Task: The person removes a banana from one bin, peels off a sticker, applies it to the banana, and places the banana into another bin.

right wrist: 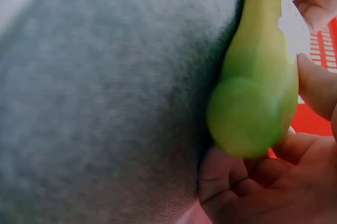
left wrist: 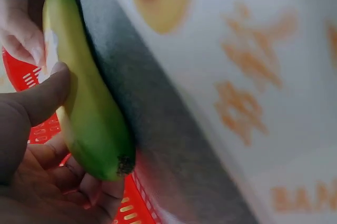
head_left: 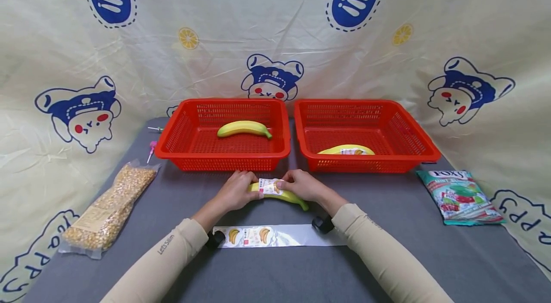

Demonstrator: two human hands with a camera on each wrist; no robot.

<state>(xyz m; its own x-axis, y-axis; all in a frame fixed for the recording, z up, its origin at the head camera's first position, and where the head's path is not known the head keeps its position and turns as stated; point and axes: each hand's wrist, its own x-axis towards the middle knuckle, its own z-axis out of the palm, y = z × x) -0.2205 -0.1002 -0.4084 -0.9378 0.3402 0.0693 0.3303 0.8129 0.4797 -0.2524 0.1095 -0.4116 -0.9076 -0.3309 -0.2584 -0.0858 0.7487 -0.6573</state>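
In the head view, the left hand (head_left: 238, 190) and the right hand (head_left: 304, 186) grip one banana (head_left: 292, 197) between them, just above the grey table (head_left: 254, 274) or resting on it; I cannot tell which. A printed white label (head_left: 268, 186) lies across its middle, and a label strip (head_left: 292, 236) lies nearer the person. Beyond the hands stand two red baskets: the left basket (head_left: 232, 155) holds a plain banana (head_left: 241, 127), the right basket (head_left: 370, 156) a labelled banana (head_left: 355, 150). A bag of kernels (head_left: 112, 205) lies far left, a teal packet (head_left: 460, 198) far right. In the left wrist view, the left thumb presses the held banana's side by the label, fingers curled under its dark-tipped green end. In the right wrist view, the right thumb presses beside the label, fingers curled below the rounded stem end.
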